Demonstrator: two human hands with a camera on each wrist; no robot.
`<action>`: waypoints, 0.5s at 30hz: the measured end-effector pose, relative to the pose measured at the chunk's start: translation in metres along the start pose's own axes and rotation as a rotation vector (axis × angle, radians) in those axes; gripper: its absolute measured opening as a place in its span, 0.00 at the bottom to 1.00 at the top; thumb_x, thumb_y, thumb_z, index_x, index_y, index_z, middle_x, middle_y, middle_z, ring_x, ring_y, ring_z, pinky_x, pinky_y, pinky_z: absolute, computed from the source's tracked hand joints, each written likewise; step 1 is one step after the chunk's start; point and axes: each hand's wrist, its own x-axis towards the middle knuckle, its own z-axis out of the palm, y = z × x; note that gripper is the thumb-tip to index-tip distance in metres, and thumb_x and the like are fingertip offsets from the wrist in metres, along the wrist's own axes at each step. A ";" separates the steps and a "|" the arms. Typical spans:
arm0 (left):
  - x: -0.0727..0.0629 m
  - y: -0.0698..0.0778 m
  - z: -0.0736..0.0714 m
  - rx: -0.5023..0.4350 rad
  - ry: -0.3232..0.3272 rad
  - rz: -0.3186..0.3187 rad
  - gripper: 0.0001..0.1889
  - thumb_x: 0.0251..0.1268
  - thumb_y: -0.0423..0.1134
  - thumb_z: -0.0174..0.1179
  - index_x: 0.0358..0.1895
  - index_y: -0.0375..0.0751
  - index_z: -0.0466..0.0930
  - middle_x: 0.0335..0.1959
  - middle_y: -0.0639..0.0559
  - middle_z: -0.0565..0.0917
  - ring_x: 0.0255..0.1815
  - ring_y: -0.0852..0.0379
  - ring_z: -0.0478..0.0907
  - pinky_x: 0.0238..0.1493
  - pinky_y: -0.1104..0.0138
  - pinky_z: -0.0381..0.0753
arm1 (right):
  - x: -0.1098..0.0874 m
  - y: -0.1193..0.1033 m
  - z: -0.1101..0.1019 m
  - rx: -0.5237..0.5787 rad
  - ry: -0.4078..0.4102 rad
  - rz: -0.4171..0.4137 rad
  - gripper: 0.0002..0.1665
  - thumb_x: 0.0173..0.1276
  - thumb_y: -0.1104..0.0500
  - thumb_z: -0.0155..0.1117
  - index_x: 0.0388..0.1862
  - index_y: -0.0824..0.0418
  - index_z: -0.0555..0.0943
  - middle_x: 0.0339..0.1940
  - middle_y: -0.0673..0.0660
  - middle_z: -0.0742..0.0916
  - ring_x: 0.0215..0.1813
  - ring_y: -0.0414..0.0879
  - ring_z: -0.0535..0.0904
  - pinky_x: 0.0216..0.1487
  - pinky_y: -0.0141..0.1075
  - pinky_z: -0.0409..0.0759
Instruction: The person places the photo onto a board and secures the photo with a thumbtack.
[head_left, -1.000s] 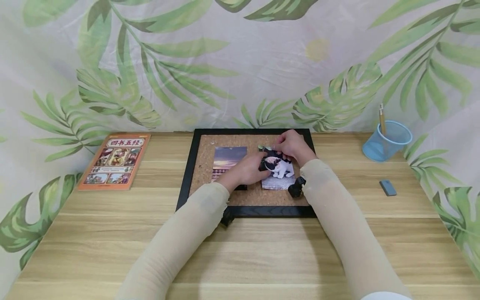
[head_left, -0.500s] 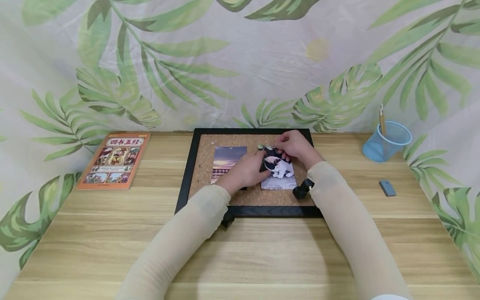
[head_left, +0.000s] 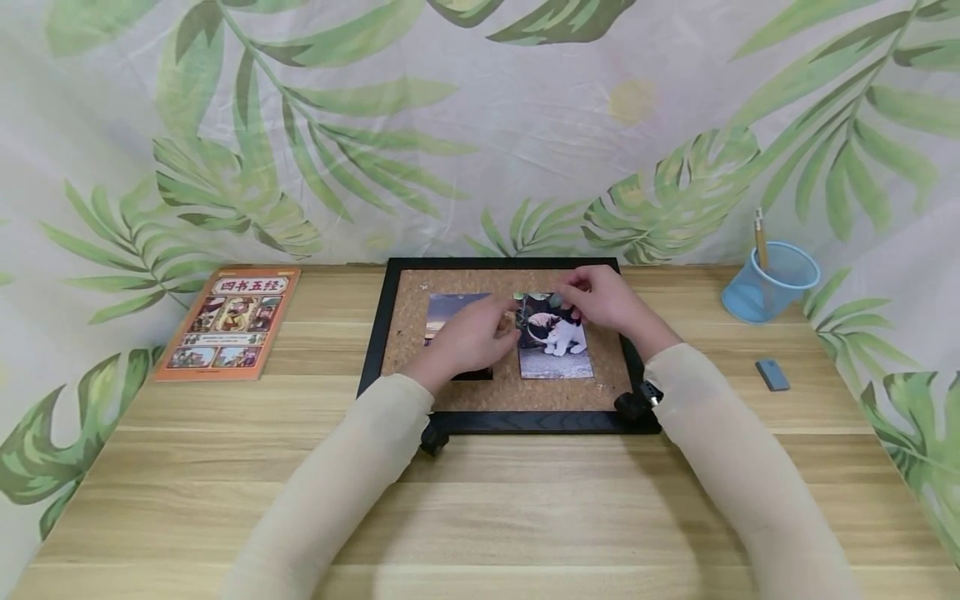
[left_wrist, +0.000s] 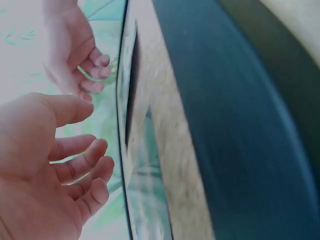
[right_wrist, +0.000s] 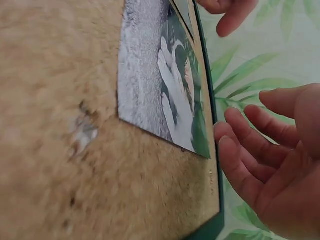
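A photo of a black-and-white cat (head_left: 557,360) lies on the right half of a black-framed cork board (head_left: 506,398). To its left, a photo of a sunset sky (head_left: 452,307) is partly covered by my left hand (head_left: 474,335). My left hand hovers between the two photos, fingers loosely bent with nothing in them, as the left wrist view shows. Over the cat photo's upper right corner is my right hand (head_left: 606,298). In the right wrist view its relaxed fingers (right_wrist: 250,142) hold nothing and stand off the photo's edge.
An orange comic-style book (head_left: 232,323) lies at the table's left. On the right stand a blue mesh pen cup (head_left: 772,283) with pencils and, nearer, a small blue-grey block (head_left: 772,375). A leaf-patterned cloth (head_left: 525,125) rises behind the board.
Both hands have drawn away from the cat photo: my left hand moved left and my right hand shifted right. More of the cat photo shows now. It stays in place on the board.
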 end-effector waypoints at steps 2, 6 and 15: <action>-0.006 -0.003 -0.005 -0.045 0.026 -0.002 0.25 0.82 0.42 0.59 0.75 0.37 0.77 0.49 0.47 0.85 0.42 0.53 0.82 0.48 0.56 0.83 | -0.006 0.000 -0.002 -0.048 0.017 -0.030 0.21 0.87 0.53 0.58 0.62 0.68 0.85 0.45 0.66 0.90 0.42 0.56 0.87 0.41 0.44 0.86; -0.017 -0.007 -0.016 -0.092 0.093 -0.004 0.22 0.82 0.39 0.57 0.72 0.35 0.79 0.41 0.49 0.85 0.31 0.55 0.78 0.38 0.60 0.78 | -0.021 0.000 -0.007 -0.130 0.063 -0.058 0.22 0.87 0.51 0.56 0.62 0.67 0.84 0.50 0.65 0.90 0.50 0.57 0.85 0.49 0.47 0.83; -0.046 -0.016 -0.041 -0.100 0.213 0.004 0.19 0.83 0.38 0.56 0.69 0.35 0.82 0.42 0.47 0.84 0.41 0.50 0.79 0.44 0.57 0.80 | -0.056 -0.001 -0.021 -0.156 0.130 -0.070 0.24 0.87 0.50 0.55 0.67 0.67 0.81 0.56 0.67 0.87 0.56 0.60 0.82 0.60 0.55 0.80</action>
